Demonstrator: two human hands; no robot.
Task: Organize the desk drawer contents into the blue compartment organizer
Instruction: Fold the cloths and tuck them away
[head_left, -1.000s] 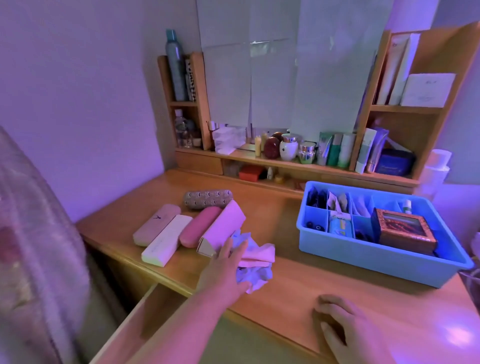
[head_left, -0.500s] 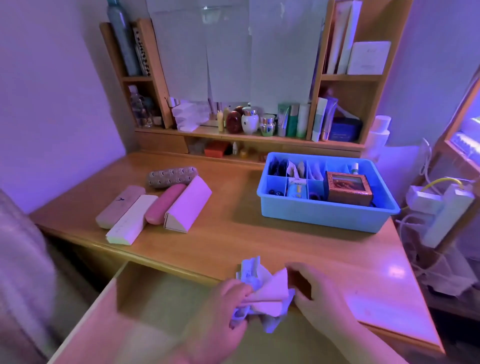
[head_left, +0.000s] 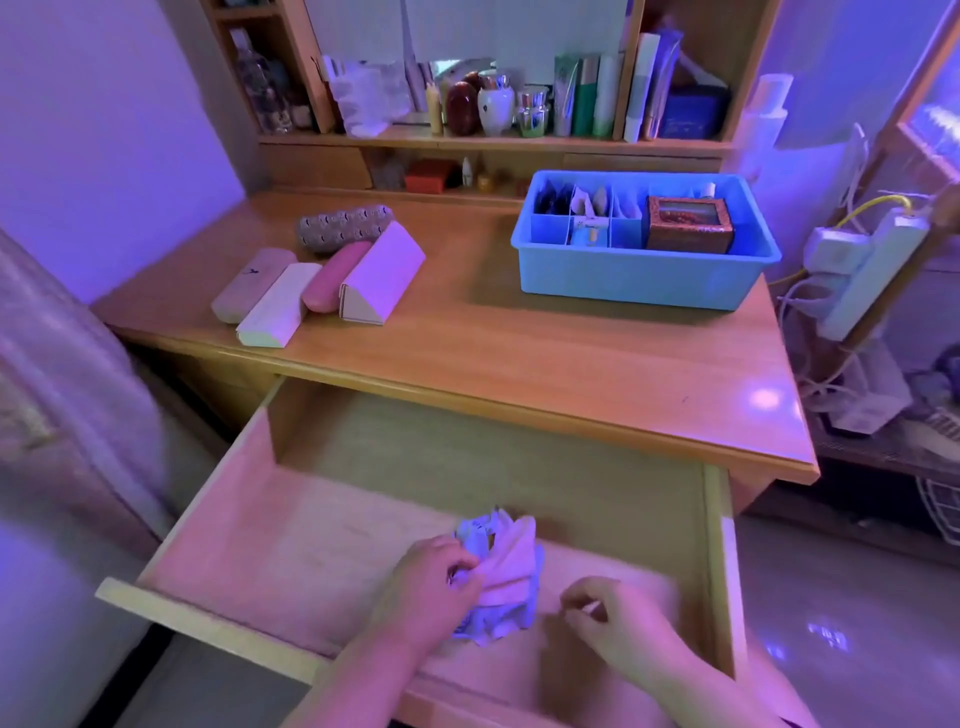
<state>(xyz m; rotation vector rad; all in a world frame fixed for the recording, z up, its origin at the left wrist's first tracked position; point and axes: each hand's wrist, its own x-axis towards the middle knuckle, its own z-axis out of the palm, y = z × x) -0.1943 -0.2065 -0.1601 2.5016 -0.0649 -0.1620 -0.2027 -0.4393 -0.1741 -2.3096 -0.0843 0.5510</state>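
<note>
Crumpled cloths (head_left: 501, 566), white and pink, bunched in left hand (head_left: 431, 587) over the open drawer (head_left: 311, 530). Left fingers curled round the wad, firm hold. Right hand (head_left: 608, 618) just beside it, fingers loosely curled, tips look pinched together; can't tell if it has a corner of cloth or nothing, too blurred. Organizer (head_left: 644, 275) sits on the desk (head_left: 519, 353) at the far right, well apart from the hands; box (head_left: 688, 226) fills its right bay, small left cells partly stocked. Five cases (head_left: 317, 275) lie in a cluster at the desk's left.

Step looks like tidying the cloths before stowing. Suggest: flatten and fold with both hands first, since a loose wad won't fit a small cell. Pick a free cell; avoid dragging cloth across the items already in.
</note>
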